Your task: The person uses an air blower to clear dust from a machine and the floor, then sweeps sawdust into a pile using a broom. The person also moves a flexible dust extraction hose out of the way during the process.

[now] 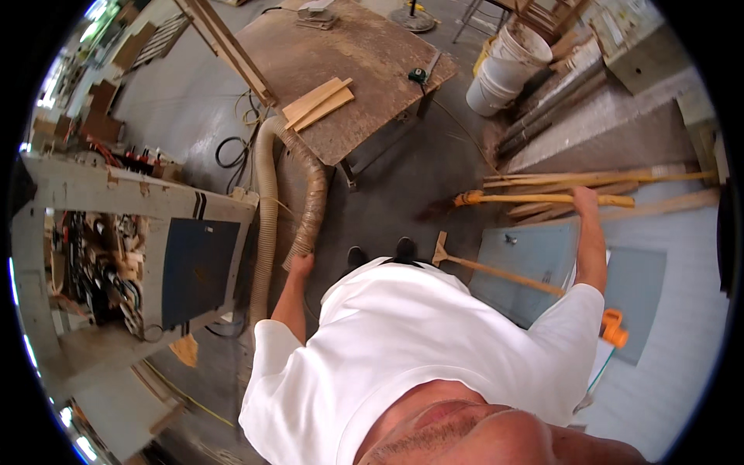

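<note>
My left hand (301,264) is closed around the end of a ribbed flexible hose (312,194). The hose arches up near the table's corner and runs back down beside a machine. Out to the right, my right hand (585,200) grips the yellow handle of a broom (535,198). Its dark bristles (436,209) point left, close to the floor, and look blurred. Below the broom, a wooden T-shaped tool (496,269) leans across a grey-blue cabinet panel (518,246).
A worn worktable (349,54) carries light wood strips (319,103) and a tape measure (418,75). White buckets (496,85) stand far right near stacked boards (558,182). On the left is a machine cabinet with a dark blue door (200,271). Black cables (230,151) lie on the floor.
</note>
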